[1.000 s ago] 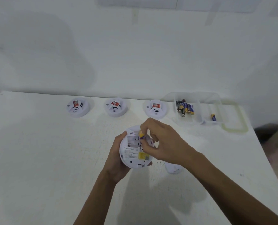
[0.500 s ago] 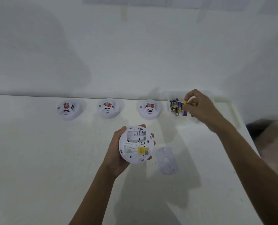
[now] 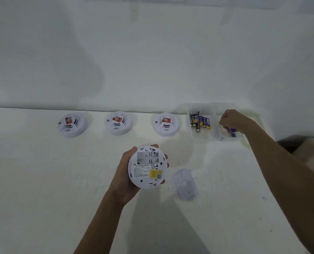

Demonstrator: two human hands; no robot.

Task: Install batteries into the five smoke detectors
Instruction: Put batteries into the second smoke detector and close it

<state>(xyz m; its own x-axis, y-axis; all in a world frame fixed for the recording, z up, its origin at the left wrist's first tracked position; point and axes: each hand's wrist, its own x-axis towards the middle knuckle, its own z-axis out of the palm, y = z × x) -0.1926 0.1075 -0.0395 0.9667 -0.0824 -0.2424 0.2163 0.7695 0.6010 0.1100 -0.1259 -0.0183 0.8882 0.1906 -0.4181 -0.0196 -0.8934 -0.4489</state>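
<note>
- White round smoke detector (image 3: 146, 177): held above the table, approx centre-front, back side up and tilted toward the camera.
- Battery bay (image 3: 147, 157) at the top of that back is uncovered, w/ plastic ribs and contacts showing.
- Yellow label (image 3: 155, 174) sits lower right on the back. Printed text to its left is too small to read.
- Left hand (image 3: 124, 177) cups the detector from below: thumb along the left rim, fingertips wrapped over the top and right rim.
- Cover plate (image 3: 185, 184): pale oval w/ a hole in the middle, flat on the table just right of the held unit, not touching it.
- 3 more units in a row along the table's back edge, face up, each w/ a red sticker, apart from one another: left detector (image 3: 72, 124), middle detector (image 3: 118, 122), right detector (image 3: 166, 124).
- Clear plastic tray (image 3: 216, 133) right of that row, 2 compartments.
- Left compartment: loose batteries (image 3: 199, 121), black and blue/yellow, bunched together.
- Right hand (image 3: 231, 120) is in the right compartment, knuckles up, fingers curled down.
- Blue battery (image 3: 232, 132) shows right under those fingertips. Can't tell if it's pinched or just lying there.
- White table (image 3: 42, 180) under everything, white wall (image 3: 152, 52) behind.
</note>
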